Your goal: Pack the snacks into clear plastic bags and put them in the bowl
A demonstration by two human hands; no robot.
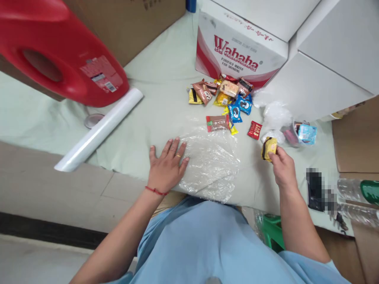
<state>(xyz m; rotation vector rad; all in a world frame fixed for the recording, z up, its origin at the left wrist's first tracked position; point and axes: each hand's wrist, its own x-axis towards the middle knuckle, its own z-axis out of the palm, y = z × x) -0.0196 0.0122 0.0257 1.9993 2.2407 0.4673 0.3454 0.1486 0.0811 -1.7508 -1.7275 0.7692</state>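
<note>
My left hand (168, 165) lies flat with fingers spread on the pale green cloth, at the left edge of a crinkled clear plastic sheet (211, 165). Between the thumb and fingers of my right hand (282, 165) is a yellow snack packet (269, 148) with a dark band, raised over the cloth. A small red packet (254, 130) lies just beyond it. At the sheet's far edge rests a brown and red packet (218, 123), touching a yellow one (233, 127). Farther back is a pile of wrapped snacks, with blue packets (244, 104) and a brown packet (203, 92) among them.
A white and red Wahaha carton (241, 51) stands behind the pile. To the left are a large red jug (74, 59) and a white roll (100, 130). Clear plastic bags (276, 114), a blurred-out dark object (315, 191) and plastic bottles (351, 189) lie on the right.
</note>
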